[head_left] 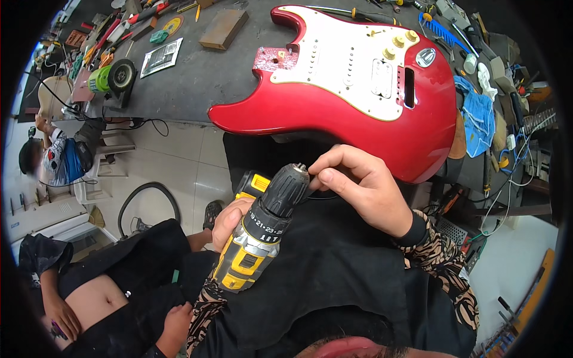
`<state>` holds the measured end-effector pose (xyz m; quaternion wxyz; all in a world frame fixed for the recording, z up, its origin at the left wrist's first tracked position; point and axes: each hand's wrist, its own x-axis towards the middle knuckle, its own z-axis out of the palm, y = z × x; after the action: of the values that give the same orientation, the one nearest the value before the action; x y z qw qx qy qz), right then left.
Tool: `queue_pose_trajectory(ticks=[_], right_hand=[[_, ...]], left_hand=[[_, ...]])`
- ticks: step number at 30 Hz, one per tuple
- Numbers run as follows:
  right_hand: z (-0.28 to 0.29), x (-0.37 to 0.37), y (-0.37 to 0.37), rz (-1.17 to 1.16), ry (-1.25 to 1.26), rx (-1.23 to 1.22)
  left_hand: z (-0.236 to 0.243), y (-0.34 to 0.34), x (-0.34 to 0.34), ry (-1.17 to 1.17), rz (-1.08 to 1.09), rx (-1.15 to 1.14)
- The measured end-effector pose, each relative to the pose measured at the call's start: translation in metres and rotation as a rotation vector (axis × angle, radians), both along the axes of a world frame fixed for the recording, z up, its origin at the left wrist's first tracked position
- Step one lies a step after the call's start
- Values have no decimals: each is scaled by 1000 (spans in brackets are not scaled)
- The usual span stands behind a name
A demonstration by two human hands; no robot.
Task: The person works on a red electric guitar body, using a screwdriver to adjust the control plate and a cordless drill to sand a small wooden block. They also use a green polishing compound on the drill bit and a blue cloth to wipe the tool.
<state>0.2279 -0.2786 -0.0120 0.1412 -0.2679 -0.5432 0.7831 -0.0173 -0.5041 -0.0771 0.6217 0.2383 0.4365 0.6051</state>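
Observation:
My left hand (230, 222) is wrapped round a yellow, black and silver cordless drill (249, 259), its black chuck (286, 190) tilted up and away from me. Beside the chuck's tip is my right hand (371, 192), thumb and forefinger drawn close together; anything between them is too small or hidden to tell. No bit shows clearly in the chuck. Beyond both hands a red electric guitar body (394, 140) lies on the bench, apart from them. It carries a white pickguard (334, 56) with cream knobs (398, 42), and its neck pocket (276, 59) is bare of a neck.
On the dark workbench (185, 89) lie a brown block (224, 30), a small packet (162, 57) and a green roll-shaped tool (107, 79). Tools and a blue cloth (476, 116) crowd the right. A person (113, 298) sits close at my left; another (62, 156) works farther off.

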Motion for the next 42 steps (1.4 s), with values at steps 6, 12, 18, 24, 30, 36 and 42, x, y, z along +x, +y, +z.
queue_pose_trajectory(ticks=[6, 12, 18, 24, 30, 36, 42], right_hand=[[1, -7, -2, -181, 66, 139], [11, -7, 5, -202, 47, 3], [8, -5, 13, -201, 237, -187], [17, -3, 17, -134, 249, -211], [19, 2, 18, -106, 257, -212], [20, 1, 21, -62, 219, -219], [16, 1, 24, -62, 191, -170]], left_hand=[[-70, -47, -15, 328, 55, 104], [-95, -53, -12, 406, 142, 90], [-50, -21, 11, 341, 183, 154], [-21, 21, 25, 483, 203, 339], [-23, 23, 20, 380, 169, 284], [-75, -7, 19, 700, 209, 429], [-66, 5, 18, 805, 204, 528]])
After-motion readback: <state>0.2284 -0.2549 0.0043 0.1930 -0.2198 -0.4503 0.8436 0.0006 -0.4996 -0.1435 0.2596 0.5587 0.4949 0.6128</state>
